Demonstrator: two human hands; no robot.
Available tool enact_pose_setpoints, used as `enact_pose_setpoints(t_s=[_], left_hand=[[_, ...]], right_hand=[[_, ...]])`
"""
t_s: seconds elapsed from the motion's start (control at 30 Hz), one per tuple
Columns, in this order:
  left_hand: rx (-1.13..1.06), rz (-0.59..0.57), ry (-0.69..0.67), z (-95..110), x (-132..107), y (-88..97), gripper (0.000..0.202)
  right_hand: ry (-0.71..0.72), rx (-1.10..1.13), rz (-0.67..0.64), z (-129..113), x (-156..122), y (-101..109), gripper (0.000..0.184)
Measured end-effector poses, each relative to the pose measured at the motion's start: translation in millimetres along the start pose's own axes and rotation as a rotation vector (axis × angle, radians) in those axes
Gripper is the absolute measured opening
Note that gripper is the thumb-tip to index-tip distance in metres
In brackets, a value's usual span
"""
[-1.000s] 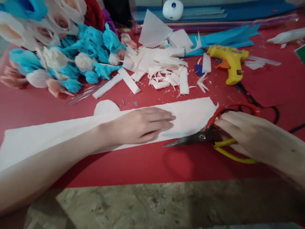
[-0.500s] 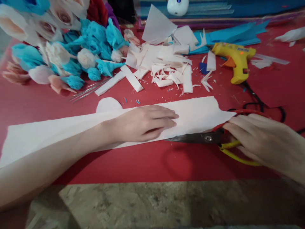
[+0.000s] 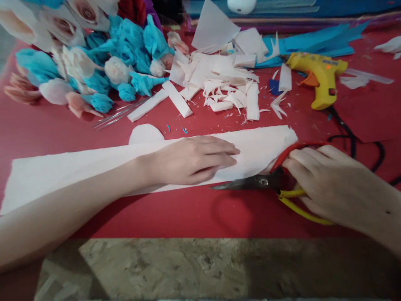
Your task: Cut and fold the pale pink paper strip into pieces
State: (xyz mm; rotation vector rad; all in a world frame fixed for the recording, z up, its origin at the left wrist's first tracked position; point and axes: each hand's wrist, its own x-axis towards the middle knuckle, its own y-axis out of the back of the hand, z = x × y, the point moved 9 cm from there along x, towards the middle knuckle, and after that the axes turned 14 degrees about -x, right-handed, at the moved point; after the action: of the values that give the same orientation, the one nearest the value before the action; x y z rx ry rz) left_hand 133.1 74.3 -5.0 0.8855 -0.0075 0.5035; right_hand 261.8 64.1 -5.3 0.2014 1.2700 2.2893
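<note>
A long strip of white crepe-like paper (image 3: 263, 146) lies across the red table top, its left part under my forearm. My left hand (image 3: 203, 159) rests flat on the strip, palm down, fingers stretched to the right. My right hand (image 3: 319, 179) is closed round the scissors (image 3: 253, 182), which have one red and one yellow handle. Their blades point left along the near edge of the paper, below my left fingertips; the blades look closed or nearly so. A white paper circle (image 3: 145, 133) shows partly from behind the strip's far edge.
Paper flowers (image 3: 125, 46) in blue, white and peach are heaped at the far left. White scraps (image 3: 225, 79) lie mid-table. A yellow glue gun (image 3: 322, 79) with a black cord lies at right, before blue paper (image 3: 319, 42). Clear sticks (image 3: 120, 113) lie near the flowers.
The paper's right corner, stretched to my right fingers before, now lies free and slightly curled. My right hand and the scissors have shifted a little left. My left hand stays on the paper.
</note>
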Motion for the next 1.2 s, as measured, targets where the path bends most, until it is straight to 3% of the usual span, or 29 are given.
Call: enact_pose_setpoints(t_s=[0.3,0.53,0.77,1.2], left_hand=[[0.053,0.004,-0.047,2,-1,-1.4,0.033],[0.034,-0.012,-0.016,0,-1,-1.5,0.033],[-0.028,-0.026,0.034,-3,-2,-1.4,0.034],[-0.079,-0.029,0.031,-7,-3,-2.8,0.036]], right_hand=[[0.135,0.062,0.08,-4,-3,0,0.016],[0.169,0.079,0.213,-2,-11,13,0.029],[0.099,0.016,0.085,-7,-12,2,0.02],[0.024,-0.01,0.065,-8,1,13,0.016]])
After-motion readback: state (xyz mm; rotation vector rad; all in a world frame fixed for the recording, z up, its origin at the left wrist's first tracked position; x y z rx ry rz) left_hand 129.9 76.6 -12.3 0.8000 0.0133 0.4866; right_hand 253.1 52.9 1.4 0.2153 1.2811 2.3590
